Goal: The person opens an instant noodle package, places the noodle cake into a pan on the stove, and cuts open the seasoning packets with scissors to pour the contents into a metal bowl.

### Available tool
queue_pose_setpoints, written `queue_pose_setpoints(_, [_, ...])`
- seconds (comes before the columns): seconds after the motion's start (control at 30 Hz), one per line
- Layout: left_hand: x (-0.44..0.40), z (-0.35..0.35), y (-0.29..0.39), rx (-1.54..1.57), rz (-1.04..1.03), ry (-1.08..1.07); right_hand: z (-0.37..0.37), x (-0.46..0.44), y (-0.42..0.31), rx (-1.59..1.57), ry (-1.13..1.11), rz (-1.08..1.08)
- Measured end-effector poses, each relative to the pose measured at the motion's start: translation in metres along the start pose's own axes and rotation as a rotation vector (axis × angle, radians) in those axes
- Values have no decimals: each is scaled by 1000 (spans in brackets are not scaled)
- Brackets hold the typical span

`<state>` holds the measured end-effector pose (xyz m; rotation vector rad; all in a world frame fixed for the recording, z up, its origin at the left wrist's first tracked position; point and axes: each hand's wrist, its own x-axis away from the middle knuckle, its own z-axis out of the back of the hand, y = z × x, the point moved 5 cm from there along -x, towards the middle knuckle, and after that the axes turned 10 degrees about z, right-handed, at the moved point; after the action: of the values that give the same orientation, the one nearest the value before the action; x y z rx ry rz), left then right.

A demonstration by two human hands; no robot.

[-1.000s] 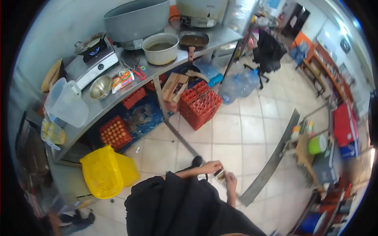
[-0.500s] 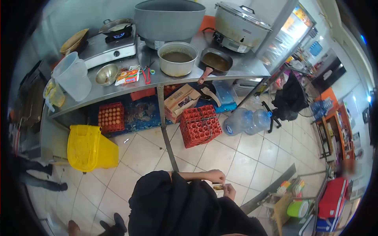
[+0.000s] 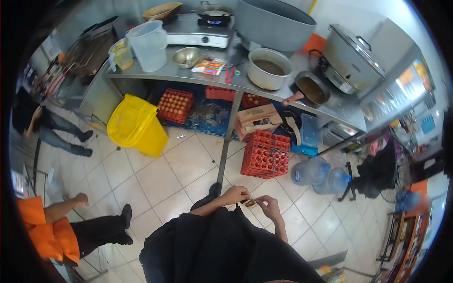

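In front of my dark clothing, both hands meet around a small yellow-brown item (image 3: pixel 248 203), too small to name. My left hand (image 3: pixel 236 194) has its fingers closed at the item's upper left edge. From the right, my right hand (image 3: pixel 269 207) pinches at its other side, thumb and fingers together. Both hands are above the tiled floor, in front of the steel counter and apart from it.
The steel counter (image 3: pixel 174 70) carries a lit gas stove (image 3: pixel 193 30), a pot (image 3: pixel 270 68), a square pan (image 3: pixel 311 89) and a rice cooker (image 3: pixel 351 61). Red egg trays (image 3: pixel 265 155), water bottles (image 3: pixel 311 172) and a yellow bin (image 3: pixel 137 125) stand below. People (image 3: pixel 49 231) are at left.
My view has swung left, so the counter appears further right. My hands have shifted left and up in view, still together at the small item. A person in orange now shows at left.
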<state>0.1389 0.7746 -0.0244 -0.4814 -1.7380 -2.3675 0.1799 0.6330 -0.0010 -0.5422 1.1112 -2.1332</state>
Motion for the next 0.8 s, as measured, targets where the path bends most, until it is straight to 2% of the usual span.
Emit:
queue_pose_setpoints(0.03, [2, 13, -3, 136, 33, 96, -1, -15, -4, 24, -14, 41])
queue_pose_setpoints(0.1, [-5, 29, -22, 236, 18, 89, -4, -44, -22, 4, -30, 90])
queue_pose_setpoints(0.17, [-14, 42, -42, 656, 140, -79, -11, -70, -30, -19, -36, 130])
queue_pose_setpoints(0.2, [-17, 50, -49, 688, 168, -182, -17, -83, -29, -105, -21, 115])
queue_pose_setpoints(0.27, [-15, 80, -41, 751, 167, -174, -31, -109, -27, -225, -58, 2])
queue_pose_setpoints(0.37, [-21, 127, -46, 785, 145, -192, -56, -162, -23, -410, -43, -10])
queue_pose_setpoints(0.43, [-26, 168, -51, 761, 171, -41, -72, -201, -28, -450, -44, -6])
queue_pose_setpoints(0.47, [-29, 188, -54, 751, 165, -35, -78, -224, -39, -445, -66, 46])
queue_pose_setpoints(0.53, [-33, 226, -60, 876, 126, 31, -81, -267, -66, -379, -96, 173])
queue_pose_setpoints(0.57, [-33, 240, -64, 943, 116, 59, -81, -287, -74, -388, -93, 166])
queue_pose_setpoints(0.63, [-35, 264, -75, 972, 169, 98, -77, -320, -82, -274, -38, 138])
queue_pose_setpoints(0.77, [-48, 308, -88, 1130, 102, 194, -71, -374, -60, -336, 127, 177])
queue_pose_setpoints(0.8, [-50, 315, -90, 1161, 94, 221, -64, -384, -56, -147, 190, 221])
